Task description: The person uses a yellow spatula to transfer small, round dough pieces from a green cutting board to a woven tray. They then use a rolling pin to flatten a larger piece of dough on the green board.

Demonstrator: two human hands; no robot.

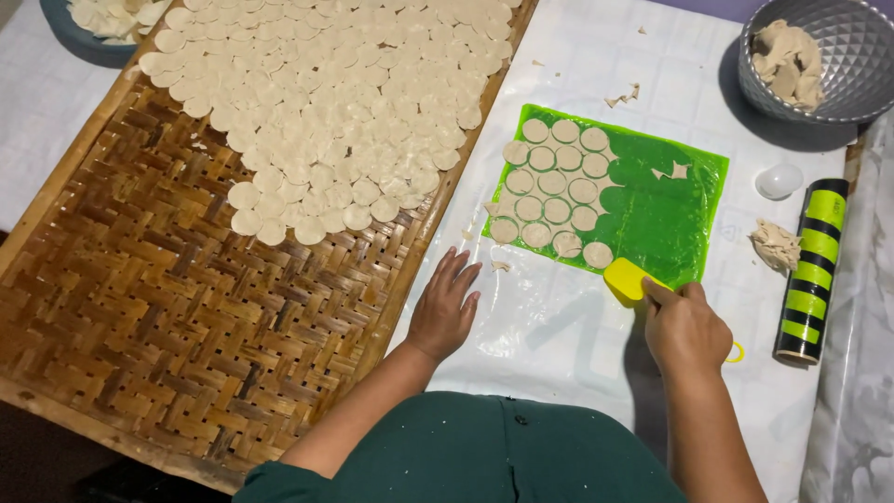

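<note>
Lifting cut dough rounds (557, 210): right hand (686, 326) grips yellow scraper (626, 280) at green mat's (675, 219) near edge, left hand (445, 307) lies open and empty on the tabletop (549, 326); next, I judge, a flat slide under the nearest round

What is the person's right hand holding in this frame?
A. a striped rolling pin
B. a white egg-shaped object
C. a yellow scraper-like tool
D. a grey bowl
C: the right hand grips a yellow tool at the near edge of the green mat, while the striped roller lies untouched to its right.

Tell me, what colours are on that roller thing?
The rolling pin has black and yellow-green stripes, in the head view.
</note>
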